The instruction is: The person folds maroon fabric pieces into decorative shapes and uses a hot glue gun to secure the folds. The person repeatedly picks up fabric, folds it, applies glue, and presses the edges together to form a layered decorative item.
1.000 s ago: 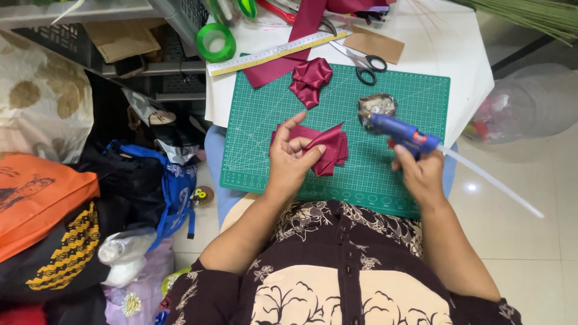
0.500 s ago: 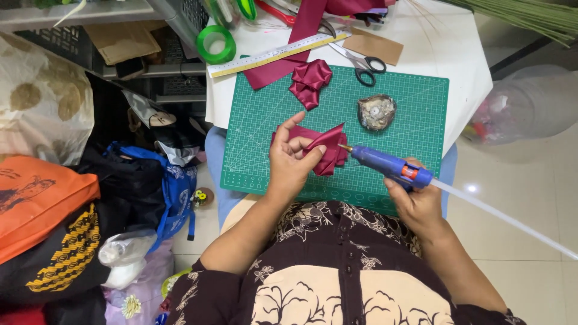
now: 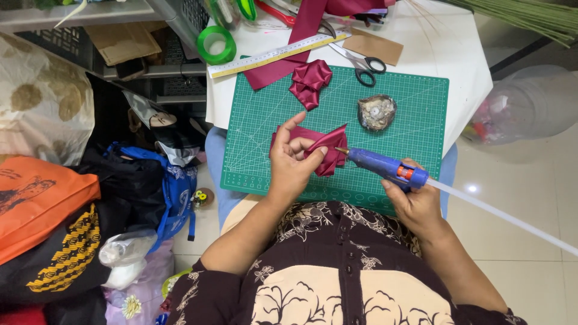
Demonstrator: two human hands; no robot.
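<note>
My left hand (image 3: 293, 161) pinches a folded dark red ribbon piece (image 3: 329, 155) above the green cutting mat (image 3: 265, 120). My right hand (image 3: 414, 204) grips a blue glue gun (image 3: 385, 168), and its nozzle touches the ribbon's right edge. A long clear glue stick (image 3: 506, 218) trails from the gun's back toward the lower right. A finished dark red ribbon flower (image 3: 309, 82) lies at the top of the mat.
A lumpy grey-brown dish (image 3: 376, 112) sits on the mat's right part. Scissors (image 3: 359, 62), a ruler (image 3: 277, 55), a brown card (image 3: 377, 47) and green tape rolls (image 3: 217, 45) lie on the white table. Bags (image 3: 45, 198) crowd the floor on the left.
My right hand brought the glue gun down from the dish and leftward, so the nozzle now meets the ribbon. My left hand stayed nearly still with the ribbon.
</note>
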